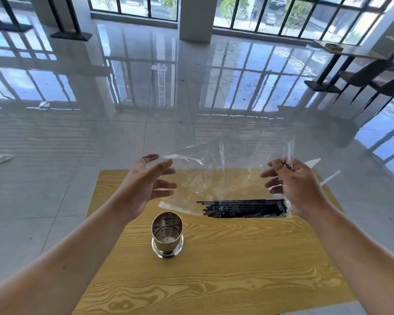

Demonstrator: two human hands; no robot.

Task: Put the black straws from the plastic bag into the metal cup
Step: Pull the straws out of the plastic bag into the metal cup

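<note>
A clear plastic bag [225,173] hangs above the wooden table [214,269]. My right hand [293,185] pinches its upper right edge. Several black straws [246,208] lie sideways in the bottom of the bag, close over the table top. My left hand [148,185] is at the bag's left edge, palm turned inward, with straight, spread fingers touching the plastic. The metal cup [167,234] stands upright on the table below my left hand. It has a perforated bottom and nothing inside.
The table is small, with glossy tiled floor all around it. Scraps of plastic [1,158] lie on the floor at the left. Dark chairs [373,80] and another table stand at the far right. A white pillar [195,18] rises ahead.
</note>
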